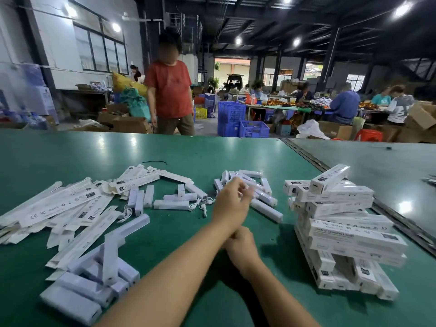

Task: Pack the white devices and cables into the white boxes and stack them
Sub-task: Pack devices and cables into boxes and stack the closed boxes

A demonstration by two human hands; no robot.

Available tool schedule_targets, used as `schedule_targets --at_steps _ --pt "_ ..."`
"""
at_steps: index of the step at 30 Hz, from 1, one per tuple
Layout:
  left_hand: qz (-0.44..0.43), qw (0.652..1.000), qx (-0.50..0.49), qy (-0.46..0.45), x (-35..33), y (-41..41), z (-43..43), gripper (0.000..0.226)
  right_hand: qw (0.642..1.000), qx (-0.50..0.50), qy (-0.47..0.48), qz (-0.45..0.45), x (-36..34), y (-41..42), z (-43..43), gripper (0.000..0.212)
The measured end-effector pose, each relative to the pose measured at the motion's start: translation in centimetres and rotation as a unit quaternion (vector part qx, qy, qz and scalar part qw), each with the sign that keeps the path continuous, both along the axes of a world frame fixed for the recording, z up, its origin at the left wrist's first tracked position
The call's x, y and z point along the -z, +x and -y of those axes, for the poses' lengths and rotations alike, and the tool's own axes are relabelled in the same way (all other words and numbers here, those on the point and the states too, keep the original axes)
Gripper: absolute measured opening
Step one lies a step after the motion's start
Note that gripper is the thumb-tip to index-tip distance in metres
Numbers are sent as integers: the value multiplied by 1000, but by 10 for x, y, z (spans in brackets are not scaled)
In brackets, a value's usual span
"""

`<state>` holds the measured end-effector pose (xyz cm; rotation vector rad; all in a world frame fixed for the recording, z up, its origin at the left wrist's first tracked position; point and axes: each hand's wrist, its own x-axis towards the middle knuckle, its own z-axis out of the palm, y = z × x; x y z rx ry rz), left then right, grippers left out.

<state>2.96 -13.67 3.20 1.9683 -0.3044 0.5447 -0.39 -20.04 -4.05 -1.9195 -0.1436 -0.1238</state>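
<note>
Green table (179, 147), head view. Nearest, at 7 o'clock: loose heap of white devices (82, 286). Forearms cross at centre. Right hand (238, 243) lies tucked against the left wrist, fingers curled; whether it holds anything cannot be told. Left hand (232, 201) reaches toward 12 o'clock, fingers motion-blurred over a second cluster of devices (265, 201); grip cannot be told. At 3 o'clock: uneven stack of closed white boxes (342, 232). At 9 o'clock: flat unfolded box sleeves (59, 208) spread out. White cables (200, 204) lie just left of the left hand. Beyond the table: person in red shirt (168, 90), blue crates (236, 119).
</note>
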Motion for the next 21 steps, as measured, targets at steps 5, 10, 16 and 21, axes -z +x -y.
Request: schedule_targets --at_steps 5,10,16,21 --pt "-92 909 -190 359 2 18 -124 18 1000 -1 -4 0 -2 -2 -2 19" --pt "-304 764 -349 450 6 5 -221 66 1000 6 -10 1 -2 1 -2 18" --pt "-389 773 -386 320 30 -10 -263 39 1000 2 2 -9 0 1 -1 14" --pt "-326 765 -355 426 28 -11 -273 9 1000 -2 10 -6 1 1 0 13"
